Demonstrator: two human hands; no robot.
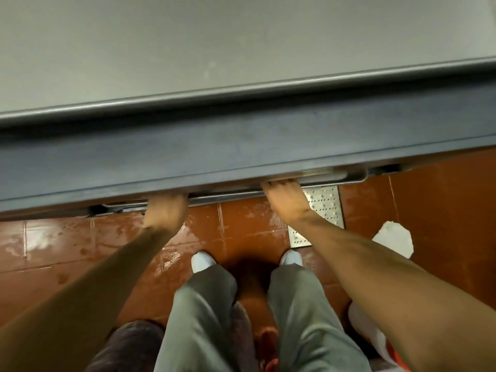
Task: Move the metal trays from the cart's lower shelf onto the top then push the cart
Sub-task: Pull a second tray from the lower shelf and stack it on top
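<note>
Both arms reach under the grey cart top (241, 146). Left hand (166, 210) and right hand (285, 196) each curl onto the thin silver metal tray's rim (332, 176), which pokes out just beneath, above the wet red-brown tiled floor (241, 218).

cart top (188, 49): fills upper view | tray (335, 178): rim juts from under cart's near edge | left hand (165, 210), right hand (284, 196): fingers curled over tray rim
</note>
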